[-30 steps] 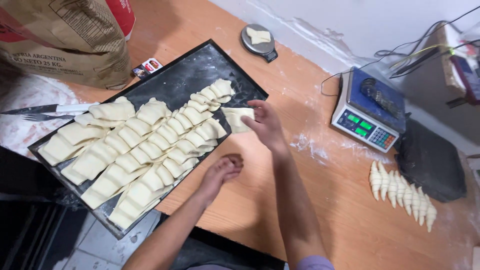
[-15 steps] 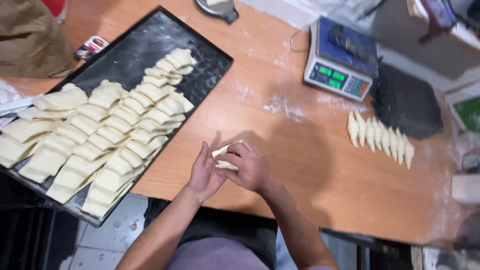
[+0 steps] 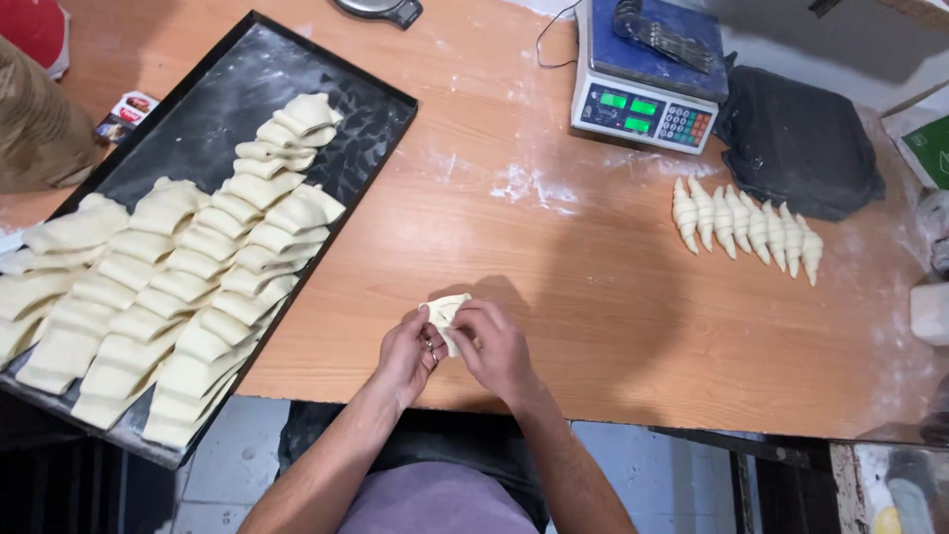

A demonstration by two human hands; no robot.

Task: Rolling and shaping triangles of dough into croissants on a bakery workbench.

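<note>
Both hands are together at the near edge of the pale wooden counter (image 3: 593, 297), closed on one small pale wedge of raw dough (image 3: 445, 310). The left hand (image 3: 407, 354) grips it from the left, the right hand (image 3: 494, 348) from the right, fingers curled over the lower part while the broad end pokes out above the fingertips. The dough sits just above the counter top; whether it touches the wood, I cannot tell.

Off to the left, a long black flour-dusted baking tray (image 3: 227, 99) lies at an angle across the counter's left end, overhanging the near edge, packed with overlapping rows of cut dough triangles (image 3: 198, 267). Its far end is bare. Beyond it, at the far left corner, a brown paper sack (image 3: 35, 124).

On the right half, a neat row of rolled raw croissants (image 3: 746, 225) lies side by side, just in front of a dark folded cloth (image 3: 796, 143). At the far edge stands a white and blue digital scale (image 3: 643, 84), with a smear of flour (image 3: 529, 183) before it.
</note>
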